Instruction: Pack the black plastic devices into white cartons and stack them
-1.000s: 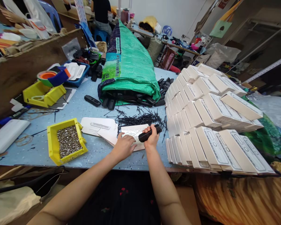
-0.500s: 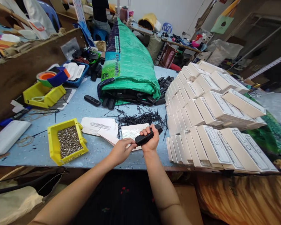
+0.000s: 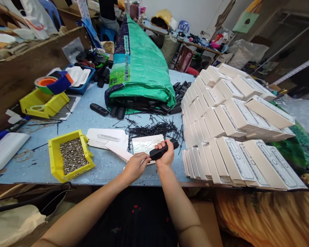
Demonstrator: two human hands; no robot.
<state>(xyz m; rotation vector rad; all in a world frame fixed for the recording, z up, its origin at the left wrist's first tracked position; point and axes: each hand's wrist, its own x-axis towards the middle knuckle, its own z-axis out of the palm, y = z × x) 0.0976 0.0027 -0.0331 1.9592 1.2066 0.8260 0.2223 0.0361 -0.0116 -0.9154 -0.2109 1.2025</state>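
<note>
A black, elongated plastic piece [image 3: 155, 153] is wrapped in the fingers of my right hand [image 3: 166, 156], tilted with its far end up to the right. My left hand [image 3: 137, 166] pinches at the near end of this piece; whatever its fingertips hold is too small to make out. Under both hands lies a white box with a shiny top [image 3: 144, 143]. Just behind it spreads a heap of thin black sticks [image 3: 154, 129]. White cards [image 3: 108, 138] lie to the left, and beyond them stands a yellow bin [image 3: 53, 161] of small metal parts [image 3: 73, 156].
White boxes [image 3: 229, 127] are stacked high on the right. A green woven sack [image 3: 146, 65] spills black pieces at the back. Another yellow bin [image 3: 45, 106], a blue tray [image 3: 89, 82] and a white case [image 3: 9, 151] are on the left, beside a wooden board [image 3: 41, 61].
Both hands stay at the black piece with almost the same grip. The view has shifted slightly, so the things on the left appear a little further left.
</note>
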